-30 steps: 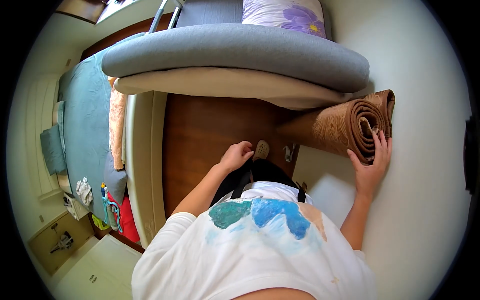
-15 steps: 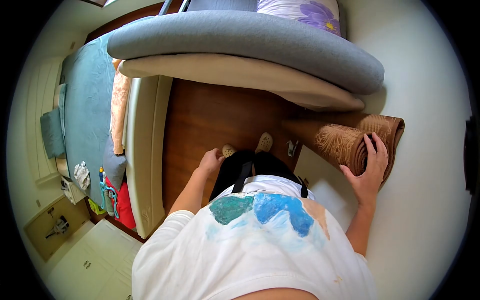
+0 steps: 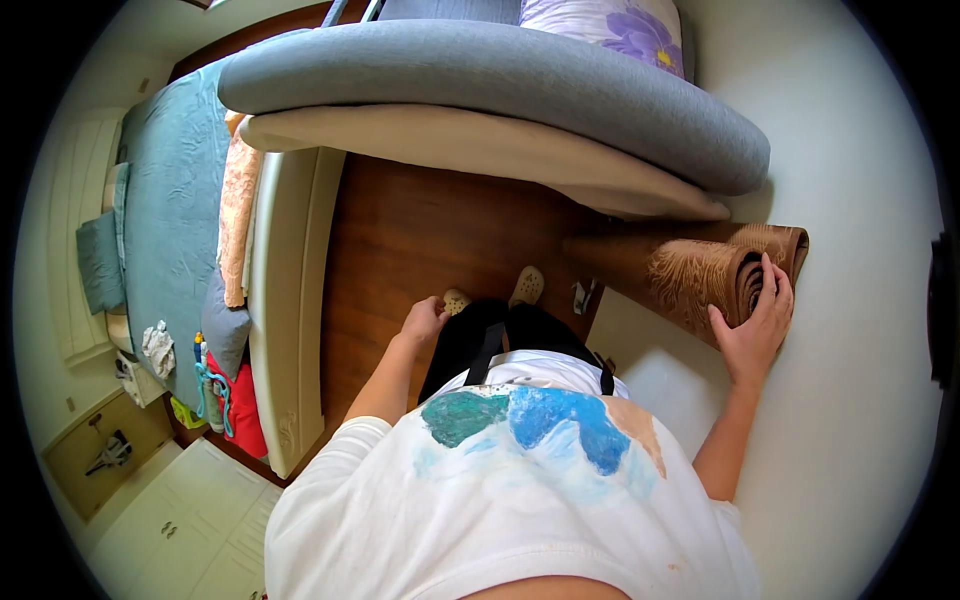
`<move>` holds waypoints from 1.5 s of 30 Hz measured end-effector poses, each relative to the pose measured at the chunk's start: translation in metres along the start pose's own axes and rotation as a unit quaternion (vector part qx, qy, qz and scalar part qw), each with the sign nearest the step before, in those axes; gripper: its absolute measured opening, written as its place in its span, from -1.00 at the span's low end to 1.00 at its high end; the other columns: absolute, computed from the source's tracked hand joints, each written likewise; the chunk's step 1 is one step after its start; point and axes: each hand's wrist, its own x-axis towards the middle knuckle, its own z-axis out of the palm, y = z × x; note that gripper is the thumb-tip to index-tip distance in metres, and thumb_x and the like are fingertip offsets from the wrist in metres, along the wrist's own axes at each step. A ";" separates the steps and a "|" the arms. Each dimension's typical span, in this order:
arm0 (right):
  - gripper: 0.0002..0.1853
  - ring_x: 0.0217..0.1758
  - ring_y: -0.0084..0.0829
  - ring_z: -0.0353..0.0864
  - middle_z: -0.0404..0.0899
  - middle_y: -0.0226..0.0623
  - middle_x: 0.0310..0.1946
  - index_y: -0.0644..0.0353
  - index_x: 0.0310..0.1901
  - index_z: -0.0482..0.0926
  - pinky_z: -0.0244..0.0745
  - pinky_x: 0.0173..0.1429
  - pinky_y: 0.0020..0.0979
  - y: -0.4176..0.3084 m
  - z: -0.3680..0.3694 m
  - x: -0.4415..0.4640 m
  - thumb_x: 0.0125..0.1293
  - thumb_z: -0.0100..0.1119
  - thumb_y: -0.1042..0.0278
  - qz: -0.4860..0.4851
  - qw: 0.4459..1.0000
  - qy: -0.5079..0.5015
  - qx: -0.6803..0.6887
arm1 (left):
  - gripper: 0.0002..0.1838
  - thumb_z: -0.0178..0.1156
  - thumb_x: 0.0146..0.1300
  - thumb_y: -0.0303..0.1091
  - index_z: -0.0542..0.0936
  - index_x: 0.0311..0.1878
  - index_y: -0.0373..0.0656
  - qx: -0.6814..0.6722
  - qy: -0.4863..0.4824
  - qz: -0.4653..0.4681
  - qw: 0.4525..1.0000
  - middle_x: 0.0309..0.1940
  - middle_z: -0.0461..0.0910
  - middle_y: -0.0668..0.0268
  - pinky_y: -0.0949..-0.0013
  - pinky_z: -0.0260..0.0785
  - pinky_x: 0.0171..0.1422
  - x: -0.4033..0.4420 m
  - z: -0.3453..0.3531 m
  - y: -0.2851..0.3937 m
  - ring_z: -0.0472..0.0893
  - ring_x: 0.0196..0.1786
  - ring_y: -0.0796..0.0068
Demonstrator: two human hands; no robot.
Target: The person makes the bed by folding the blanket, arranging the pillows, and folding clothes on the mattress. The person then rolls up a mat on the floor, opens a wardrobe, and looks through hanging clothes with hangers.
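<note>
Spread over the coiled end of a brown patterned rug roll (image 3: 690, 275), the right grip (image 3: 757, 330) has shifted slightly toward the wall (image 3: 860, 320) since the previous frame, and the coil's spiral, largely covered by the fingers then, now shows plainly. Meanwhile the left grip (image 3: 427, 318) has stayed about where it was.

On the right, the thumb presses the near edge of the coil while the fingers bend over its opposite rim, so the hand is about half open around the end and has hold of it. On the left, the fingers are loosely curled beside the black trousers (image 3: 462, 350); whether they hold anything, I cannot tell. Behind the tight coil, a second fold of the rug stands out next to the wall. Its far end slants away into shadow near the brown floor (image 3: 430, 225).

Just beyond the rug are a beige panel (image 3: 440, 135) and, above that, a thick grey padded edge (image 3: 480, 70). Cream clogs (image 3: 527, 286) stand on the floor between the rug and a cream bed frame (image 3: 290, 300), with a teal bedsheet (image 3: 170, 170) past it.
</note>
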 end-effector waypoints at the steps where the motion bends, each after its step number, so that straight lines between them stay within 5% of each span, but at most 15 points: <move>1: -0.10 0.21 -0.20 0.14 0.20 -0.29 0.11 -0.06 0.20 0.19 0.04 0.27 -0.17 -0.002 0.003 -0.003 -0.32 0.38 0.31 0.029 1.000 0.011 0.000 | -0.68 0.18 0.09 -0.30 0.48 -0.14 -0.31 -0.002 0.002 0.002 1.000 -0.23 0.56 0.09 0.35 0.40 -0.08 0.001 -0.001 0.003 0.56 -0.16 0.24; 8: -0.13 0.21 -0.20 0.18 0.18 -0.24 0.15 -0.08 0.20 0.18 0.13 0.23 -0.15 -0.010 0.024 0.004 -0.24 0.39 0.16 0.184 0.978 0.054 -0.085 | -0.66 0.19 0.08 -0.29 0.48 -0.12 -0.30 -0.015 0.011 0.008 1.000 -0.23 0.56 0.09 0.35 0.40 -0.08 -0.004 -0.006 -0.008 0.56 -0.16 0.25; 21: -0.16 0.24 -0.21 0.16 0.17 -0.22 0.18 0.03 0.19 0.18 0.15 0.23 -0.18 -0.025 0.029 -0.012 -0.15 0.33 -0.04 0.089 0.986 0.082 -0.117 | -0.65 0.17 0.07 -0.27 0.48 -0.12 -0.28 -0.058 0.032 -0.099 0.993 -0.22 0.55 0.09 0.32 0.37 -0.02 -0.055 -0.013 -0.105 0.54 -0.11 0.22; 27: -0.15 0.25 -0.17 0.15 0.17 -0.19 0.18 0.09 0.20 0.15 0.12 0.26 -0.20 -0.033 0.020 -0.022 -0.13 0.34 0.03 0.091 0.991 0.056 -0.082 | -0.65 0.17 0.06 -0.27 0.49 -0.12 -0.28 -0.079 0.069 -0.095 0.990 -0.23 0.56 0.09 0.32 0.38 -0.04 -0.072 -0.030 -0.118 0.55 -0.13 0.22; 34: -0.36 0.22 -0.19 0.21 0.26 -0.16 0.13 0.18 0.16 0.24 0.14 0.25 -0.28 -0.099 0.001 -0.014 0.05 0.24 0.21 0.026 0.987 0.145 0.071 | -0.66 0.16 0.07 -0.28 0.49 -0.12 -0.27 -0.091 0.119 -0.104 0.983 -0.24 0.56 0.09 0.32 0.38 -0.04 -0.084 -0.054 -0.136 0.55 -0.13 0.22; 37: -0.52 0.11 -0.35 0.33 0.34 -0.24 0.04 0.20 0.11 0.30 0.28 0.11 -0.39 -0.132 0.018 -0.017 0.14 0.16 0.38 -0.006 0.955 0.010 0.297 | -0.66 0.17 0.06 -0.28 0.49 -0.12 -0.26 -0.105 0.133 -0.112 0.979 -0.24 0.56 0.09 0.32 0.38 -0.04 -0.090 -0.055 -0.146 0.55 -0.14 0.23; 39: -0.56 -0.06 -0.40 0.43 0.44 -0.28 -0.15 0.21 0.04 0.36 0.34 0.02 -0.46 -0.157 0.034 -0.025 0.08 0.19 0.47 -0.014 0.901 -0.179 0.395 | -0.66 0.17 0.06 -0.28 0.49 -0.12 -0.26 -0.153 0.144 -0.116 0.971 -0.24 0.56 0.10 0.33 0.38 -0.03 -0.097 -0.054 -0.151 0.55 -0.14 0.23; 42: -0.58 -0.21 -0.42 0.50 0.53 -0.22 -0.32 0.20 -0.06 0.44 0.41 -0.10 -0.45 -0.186 0.063 -0.043 -0.02 0.26 0.47 -0.145 0.878 -0.351 0.292 | -0.67 0.17 0.06 -0.28 0.49 -0.13 -0.26 -0.190 0.158 -0.134 0.960 -0.23 0.56 0.11 0.33 0.38 -0.03 -0.108 -0.045 -0.169 0.55 -0.14 0.24; 45: -0.60 -0.29 -0.37 0.54 0.55 -0.16 -0.34 0.26 -0.08 0.44 0.45 -0.16 -0.42 -0.202 0.093 -0.057 -0.01 0.27 0.44 -0.165 0.841 -0.449 0.254 | -0.67 0.17 0.06 -0.27 0.49 -0.13 -0.24 -0.202 0.178 -0.157 0.950 -0.22 0.56 0.12 0.32 0.38 -0.02 -0.129 -0.035 -0.192 0.54 -0.13 0.23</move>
